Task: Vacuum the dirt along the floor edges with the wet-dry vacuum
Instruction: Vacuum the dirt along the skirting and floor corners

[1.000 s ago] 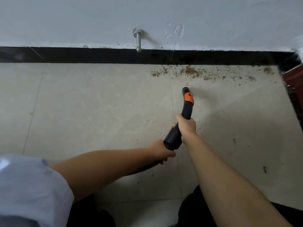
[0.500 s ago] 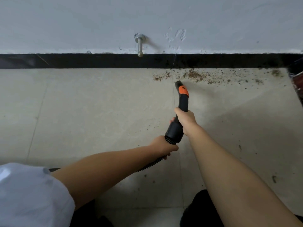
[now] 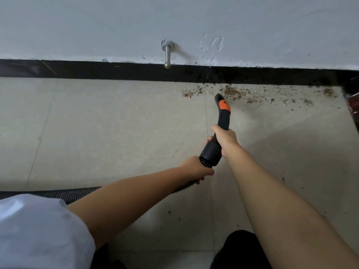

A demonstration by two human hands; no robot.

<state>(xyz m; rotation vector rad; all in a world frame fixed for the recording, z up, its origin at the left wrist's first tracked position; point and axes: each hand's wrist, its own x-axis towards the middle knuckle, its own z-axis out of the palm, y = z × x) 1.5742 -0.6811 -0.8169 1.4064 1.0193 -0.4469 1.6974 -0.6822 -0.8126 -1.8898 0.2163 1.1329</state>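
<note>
White sleeve (image 3: 38, 230) at lower left, bare forearm running up toward 2 o'clock. Ribbed black hose (image 3: 77, 193) lies on the floor (image 3: 97, 123) behind that forearm and re-emerges under the left hand (image 3: 196, 168), whose fingers curl around the hose just below the cuff. From that hand the vacuum handle (image 3: 215, 144) rises toward 12 o'clock. Right hand (image 3: 225, 137) sits just past the left one, at its 1 o'clock, wrapped around the black handle with the thumb on top. Beyond the right hand, again at 12 o'clock, the curved tube carries an orange collar (image 3: 224, 106) and ends in the nozzle tip (image 3: 218, 97), which reaches the near edge of the dirt (image 3: 233, 93); contact with the floor cannot be told. Brown crumbs spread from 11 o'clock of the tip away to 3 o'clock, along the black skirting (image 3: 116, 71). Metal door stop (image 3: 167, 55) on the wall (image 3: 77, 26), well left of the nozzle. Scattered specks on the tile at right; dark trousers (image 3: 242, 249) at bottom edge.
</note>
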